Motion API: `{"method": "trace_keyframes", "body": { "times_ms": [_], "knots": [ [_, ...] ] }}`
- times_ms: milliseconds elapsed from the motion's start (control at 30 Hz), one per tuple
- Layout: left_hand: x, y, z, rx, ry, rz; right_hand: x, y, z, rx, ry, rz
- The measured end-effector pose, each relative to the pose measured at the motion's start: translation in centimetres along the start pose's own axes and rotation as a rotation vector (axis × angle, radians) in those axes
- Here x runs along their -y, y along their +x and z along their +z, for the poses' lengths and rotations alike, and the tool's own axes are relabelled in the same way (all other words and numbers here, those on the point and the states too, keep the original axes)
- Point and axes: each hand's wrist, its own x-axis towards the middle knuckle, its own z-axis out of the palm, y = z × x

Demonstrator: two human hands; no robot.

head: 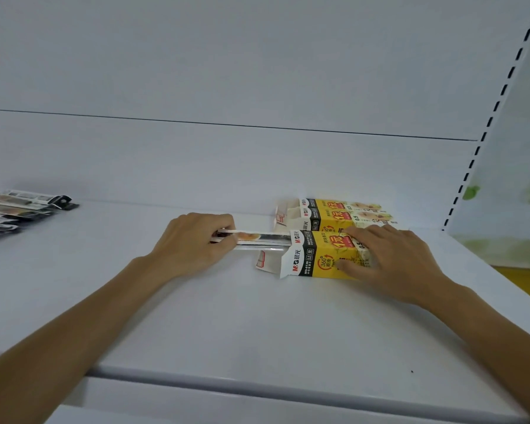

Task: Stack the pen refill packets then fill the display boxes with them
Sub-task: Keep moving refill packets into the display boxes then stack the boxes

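From the head camera, our left hand (193, 243) grips a stack of pen refill packets (259, 239) by the end nearest it, fingers curled over the top. The stack's other end is already inside the open mouth of the near display box (315, 255), so the grip at the tail looks meant for pushing the stack home. Our right hand (392, 258) clasps that box, fingers over the top and thumb on the near face, probably to stop it sliding. Just beyond that hand lies a second display box (334, 212). Well off to our left hand's outer side, loose packets (16, 211) wait on the white shelf (257, 325).
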Motion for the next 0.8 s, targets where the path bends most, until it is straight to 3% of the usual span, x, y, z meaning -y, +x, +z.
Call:
{"method": "trace_keyframes", "body": {
  "times_ms": [300, 433, 500, 600, 667, 733, 800],
  "knots": [
    [-4.7, 0.9, 1.1, 0.270, -0.205, -0.002, 0.6, -0.2, -0.3, -0.001, 0.030, -0.012],
    [-7.0, 2.1, 2.1, 0.368, -0.595, -0.191, 0.6, -0.2, -0.2, -0.011, 0.016, -0.005],
    [-6.6, 2.2, 1.5, 0.296, -0.650, -0.160, 0.6, -0.2, -0.1, -0.017, 0.002, 0.000],
    [-4.2, 2.3, -0.1, 0.050, -0.278, -0.048, 0.5, -0.3, -0.2, -0.013, -0.001, 0.006],
    [-2.9, 2.1, -1.6, 0.086, -0.194, -0.257, 0.5, -0.3, -0.2, -0.002, 0.006, 0.012],
    [-1.9, 1.7, -2.1, 0.233, -0.357, -0.484, 0.6, -0.2, -0.3, 0.009, 0.005, 0.016],
    [-2.0, 1.2, -2.1, 0.302, -0.537, -0.564, 0.6, -0.2, -0.2, 0.015, 0.013, 0.016]
  ]
}}
